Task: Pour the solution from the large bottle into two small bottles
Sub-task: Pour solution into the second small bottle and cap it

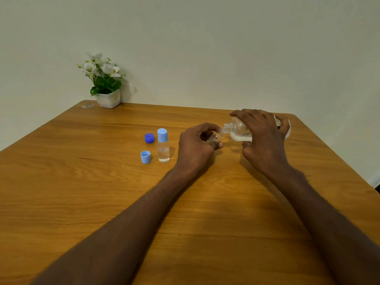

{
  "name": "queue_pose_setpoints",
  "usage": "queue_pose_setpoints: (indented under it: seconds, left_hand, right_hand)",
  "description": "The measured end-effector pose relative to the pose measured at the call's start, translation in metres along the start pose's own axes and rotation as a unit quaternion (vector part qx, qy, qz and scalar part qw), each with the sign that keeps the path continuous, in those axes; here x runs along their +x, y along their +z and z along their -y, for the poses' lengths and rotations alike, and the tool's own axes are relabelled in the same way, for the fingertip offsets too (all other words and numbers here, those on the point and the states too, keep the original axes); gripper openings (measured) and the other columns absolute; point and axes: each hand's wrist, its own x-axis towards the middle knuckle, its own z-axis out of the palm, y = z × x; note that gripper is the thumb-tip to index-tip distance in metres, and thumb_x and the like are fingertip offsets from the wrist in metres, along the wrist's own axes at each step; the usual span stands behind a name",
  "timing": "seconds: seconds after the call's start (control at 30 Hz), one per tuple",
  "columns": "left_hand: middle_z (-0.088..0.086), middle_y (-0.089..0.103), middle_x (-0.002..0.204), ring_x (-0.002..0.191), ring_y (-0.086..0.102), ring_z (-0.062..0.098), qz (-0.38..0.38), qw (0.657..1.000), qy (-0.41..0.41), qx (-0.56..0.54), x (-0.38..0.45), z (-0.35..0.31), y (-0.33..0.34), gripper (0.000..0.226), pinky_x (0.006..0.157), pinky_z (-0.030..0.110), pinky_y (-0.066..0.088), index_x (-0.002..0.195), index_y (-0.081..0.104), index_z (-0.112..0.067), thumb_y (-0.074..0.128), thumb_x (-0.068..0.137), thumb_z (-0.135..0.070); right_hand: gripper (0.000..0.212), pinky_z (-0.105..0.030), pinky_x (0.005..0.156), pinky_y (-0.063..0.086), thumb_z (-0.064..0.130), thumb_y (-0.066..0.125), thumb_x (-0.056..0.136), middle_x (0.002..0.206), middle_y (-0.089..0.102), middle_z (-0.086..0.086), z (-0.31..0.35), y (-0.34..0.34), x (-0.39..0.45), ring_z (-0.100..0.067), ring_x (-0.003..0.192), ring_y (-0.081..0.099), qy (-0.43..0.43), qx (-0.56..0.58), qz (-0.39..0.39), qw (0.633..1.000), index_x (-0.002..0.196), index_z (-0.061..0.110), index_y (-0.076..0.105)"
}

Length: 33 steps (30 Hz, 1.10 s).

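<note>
My right hand grips the large clear bottle, tipped on its side with its open neck pointing left. The neck meets the mouth of a small clear bottle, which my left hand holds tilted; my fingers hide most of it. White liquid lies along the large bottle's lower side. A second small bottle with a light blue cap stands upright to the left, with clear liquid in it. Two loose caps lie near it: a dark blue cap and a light blue cap.
A white pot of white flowers stands at the wooden table's far left corner, with a small clear scrap beside it. The table's right edge runs close behind my right hand.
</note>
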Motion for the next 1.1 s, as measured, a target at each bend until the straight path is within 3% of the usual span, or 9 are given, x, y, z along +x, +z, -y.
queue_pose_setpoints:
  seconds: [0.87, 1.1]
  left_hand:
    - [-0.009, 0.076, 0.103, 0.092, 0.069, 0.0, 0.003, 1.0, 0.004, 0.001, 0.001, 0.0022, 0.0006, 0.04, 0.076, 0.007, 0.053, 0.116, 0.076, -0.021, 0.087, 0.079, -0.01]
    - [-0.014, 0.073, 0.094, 0.087, 0.068, 0.0, -0.006, 1.0, 0.007, -0.002, 0.0015, 0.0032, 0.0016, 0.04, 0.075, 0.006, 0.05, 0.112, 0.078, -0.02, 0.089, 0.075, -0.009]
  right_hand:
    - [0.091, -0.054, 0.117, 0.016, 0.0, 0.077, 0.068, 0.149, 0.056, 0.007, 0.0003, -0.0004, -0.0005, -0.023, 0.144, 0.043, 0.001, 0.001, 0.007, 1.0, 0.148, 0.036, 0.052]
    - [0.091, -0.054, 0.117, 0.015, 0.0, 0.077, 0.067, 0.149, 0.056, 0.007, 0.0005, -0.0008, -0.0003, -0.023, 0.144, 0.043, 0.001, 0.002, 0.008, 1.0, 0.147, 0.037, 0.053]
